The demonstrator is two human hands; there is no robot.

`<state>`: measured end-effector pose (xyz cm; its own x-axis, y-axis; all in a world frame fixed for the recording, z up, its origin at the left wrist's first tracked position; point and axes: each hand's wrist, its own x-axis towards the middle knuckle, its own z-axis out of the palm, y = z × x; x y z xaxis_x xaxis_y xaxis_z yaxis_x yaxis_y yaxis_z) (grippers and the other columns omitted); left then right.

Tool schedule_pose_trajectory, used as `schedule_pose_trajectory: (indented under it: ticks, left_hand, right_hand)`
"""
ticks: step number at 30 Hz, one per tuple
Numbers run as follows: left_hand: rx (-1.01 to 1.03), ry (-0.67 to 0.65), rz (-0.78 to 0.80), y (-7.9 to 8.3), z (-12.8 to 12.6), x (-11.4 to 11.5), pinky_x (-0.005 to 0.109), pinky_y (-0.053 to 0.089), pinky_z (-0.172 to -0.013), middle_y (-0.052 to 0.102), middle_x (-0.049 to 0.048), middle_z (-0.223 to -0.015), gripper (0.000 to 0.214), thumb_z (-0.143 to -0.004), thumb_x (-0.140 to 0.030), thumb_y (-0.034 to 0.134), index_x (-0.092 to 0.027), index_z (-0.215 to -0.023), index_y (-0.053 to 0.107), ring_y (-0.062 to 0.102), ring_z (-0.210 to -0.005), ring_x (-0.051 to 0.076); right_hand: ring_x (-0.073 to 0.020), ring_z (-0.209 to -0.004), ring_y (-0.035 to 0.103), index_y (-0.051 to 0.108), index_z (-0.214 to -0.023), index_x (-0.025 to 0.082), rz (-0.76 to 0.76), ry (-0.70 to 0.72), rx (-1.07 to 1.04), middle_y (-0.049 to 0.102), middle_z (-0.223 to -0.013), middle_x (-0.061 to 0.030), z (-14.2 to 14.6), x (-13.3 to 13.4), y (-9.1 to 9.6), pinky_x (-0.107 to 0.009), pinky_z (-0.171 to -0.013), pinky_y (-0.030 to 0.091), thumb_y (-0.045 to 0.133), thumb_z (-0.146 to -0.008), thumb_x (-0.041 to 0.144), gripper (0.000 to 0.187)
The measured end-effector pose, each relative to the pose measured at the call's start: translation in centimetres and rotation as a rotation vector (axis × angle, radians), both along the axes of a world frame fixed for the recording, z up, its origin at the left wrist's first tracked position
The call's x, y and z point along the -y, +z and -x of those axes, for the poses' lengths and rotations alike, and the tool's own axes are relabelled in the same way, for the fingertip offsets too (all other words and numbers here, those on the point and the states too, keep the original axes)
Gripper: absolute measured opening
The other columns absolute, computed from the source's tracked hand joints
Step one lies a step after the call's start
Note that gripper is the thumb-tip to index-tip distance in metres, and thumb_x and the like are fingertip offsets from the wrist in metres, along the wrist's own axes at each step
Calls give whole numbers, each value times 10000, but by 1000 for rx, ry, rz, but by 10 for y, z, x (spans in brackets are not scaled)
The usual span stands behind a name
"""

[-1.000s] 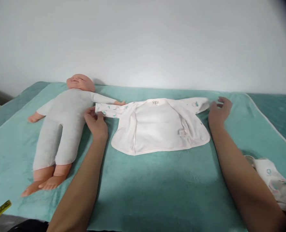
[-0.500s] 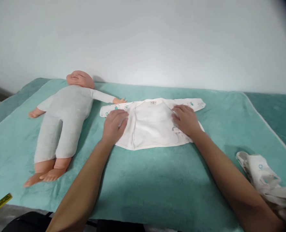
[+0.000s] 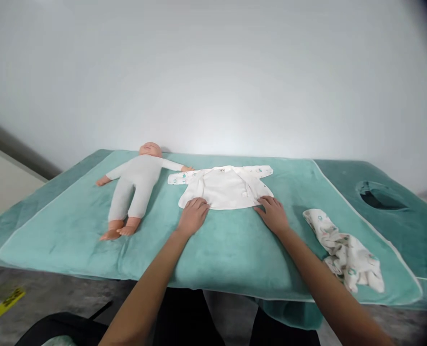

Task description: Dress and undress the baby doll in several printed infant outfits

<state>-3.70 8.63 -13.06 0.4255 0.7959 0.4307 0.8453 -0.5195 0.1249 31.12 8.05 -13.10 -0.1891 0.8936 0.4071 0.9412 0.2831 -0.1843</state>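
A white baby shirt (image 3: pixel 224 188) with small printed motifs on its sleeves lies spread on the green cover, its front open and neck label toward the wall. My left hand (image 3: pixel 194 216) rests at its lower left edge, fingers stretched out over the hem. At the lower right corner, my right hand (image 3: pixel 273 213) lies with its fingers extended on the cloth and the thumb apart. Left of the shirt, a baby doll (image 3: pixel 138 181) in a pale cloth body lies on its back; its outstretched hand touches or nearly touches one sleeve.
A crumpled white printed baby garment (image 3: pixel 348 254) lies to the right, beside my right forearm. The green cover (image 3: pixel 228 259) drapes a bed with an oval opening (image 3: pixel 383 196) at the far right. Behind stands a pale wall (image 3: pixel 213 77). Yellow tape (image 3: pixel 4 307) shows at lower left.
Both hands have moved from the upper part of the shirt down to its lower edge. The view has shifted back, so more of the bed and the opening at right show.
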Motion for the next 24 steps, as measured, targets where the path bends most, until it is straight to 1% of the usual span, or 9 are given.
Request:
schedule_pose_trajectory:
  ticks: [3, 5, 8, 12, 14, 16, 18, 20, 24]
  left_hand:
    - [1, 33, -14, 4, -1, 4, 429, 458, -913, 684, 116, -1119, 264, -972, -167, 440, -196, -1105, 666, 599, -1096, 270]
    - [6, 43, -28, 8, -1, 11, 426, 458, -913, 686, 124, -1115, 291, -954, -115, 426, -189, -1112, 659, 606, -1090, 269]
    - [18, 44, -30, 14, 2, 24, 429, 458, -917, 688, 128, -1103, 277, -945, -115, 435, -186, -1086, 662, 612, -1076, 266]
    - [43, 12, -12, 18, 5, 37, 420, 470, -916, 692, 88, -1018, 182, -928, -187, 505, -202, -988, 676, 623, -1029, 248]
    - [75, 15, -12, 18, 6, 42, 387, 489, -909, 684, 76, -1008, 180, -934, -202, 497, -208, -959, 675, 630, -1008, 225]
    - [119, 48, -25, 15, 9, 46, 362, 506, -900, 669, 95, -1085, 223, -960, -206, 449, -203, -976, 671, 631, -1031, 214]
    - [177, 117, -39, 12, 12, 47, 370, 508, -921, 629, 130, -1217, 248, -971, -212, 427, -195, -1029, 667, 616, -1107, 231]
    - [231, 181, -36, 8, 14, 46, 407, 494, -961, 605, 151, -1276, 254, -965, -226, 447, -193, -1099, 660, 596, -1163, 262]
    - [276, 199, 2, 6, 14, 44, 434, 488, -942, 687, 123, -1108, 274, -964, -263, 470, -201, -1154, 657, 627, -1072, 270]
  right_hand:
    - [-272, -1046, 572, 686, -1045, 219, -64, 9, 79, 692, -1112, -103, 5, 5, 8, -391, -910, 360, 462, -992, 238, 231]
    - [-263, -1006, 569, 683, -1032, 199, -117, 19, 118, 693, -1087, -113, 7, 11, 9, -383, -907, 338, 443, -991, 196, 243]
    - [-256, -951, 554, 681, -987, 192, -176, 20, 148, 685, -1023, -118, 7, 23, 7, -372, -868, 326, 438, -999, 227, 245]
    - [-238, -928, 540, 681, -910, 203, -191, 23, 149, 662, -943, -95, 3, 34, 3, -350, -835, 330, 447, -1005, 279, 263]
    - [-226, -926, 542, 677, -884, 204, -170, 30, 123, 656, -941, -85, 2, 35, 1, -334, -826, 341, 456, -1003, 294, 267]
    - [-218, -927, 546, 673, -875, 201, -157, 26, 80, 651, -949, -81, 0, 36, -2, -324, -830, 357, 452, -1005, 294, 273]
    - [-219, -946, 552, 674, -889, 197, -160, 18, 35, 648, -977, -86, -2, 37, -6, -327, -849, 373, 439, -1008, 287, 278]
    - [-226, -964, 555, 676, -908, 194, -165, 12, 2, 650, -999, -92, -3, 38, -9, -338, -865, 386, 434, -1006, 283, 276]
    - [-244, -976, 565, 676, -955, 197, -152, 12, -35, 658, -1014, -101, -5, 40, -16, -371, -883, 418, 436, -992, 282, 258]
